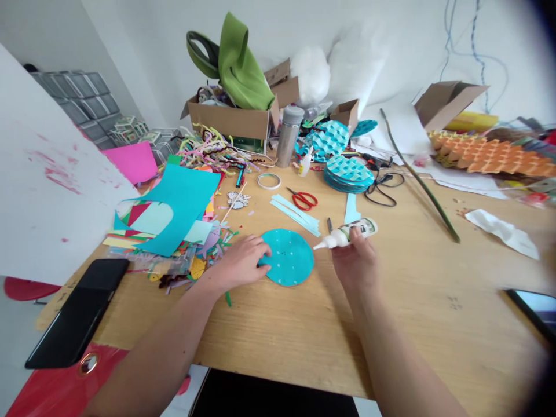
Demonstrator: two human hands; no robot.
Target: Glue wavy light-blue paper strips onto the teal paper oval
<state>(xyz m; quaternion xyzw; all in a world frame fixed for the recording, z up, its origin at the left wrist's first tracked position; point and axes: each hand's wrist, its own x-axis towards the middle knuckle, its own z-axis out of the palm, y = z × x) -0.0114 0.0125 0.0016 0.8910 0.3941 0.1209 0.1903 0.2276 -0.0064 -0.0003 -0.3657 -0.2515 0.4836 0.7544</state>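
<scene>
A round turquoise paper disc (289,258) lies flat on the table, with several small whitish dabs on its face. At its left edge, my left hand (244,262) has its fingers and thumb closed on the rim. My right hand (358,263) is wrapped round a white glue bottle (341,236), tilted nearly level. The bottle's nozzle points left and sits just beyond the disc's right edge. Behind the disc are pale blue paper strips (295,214) and red-handled scissors (303,199).
Turquoise honeycomb paper (347,172) is stacked behind, near a metal flask (290,136) and a roll of tape (269,180). Cut coloured paper (191,191) and scraps crowd the left. A phone (80,313) lies front left; a green stick (421,179) lies right.
</scene>
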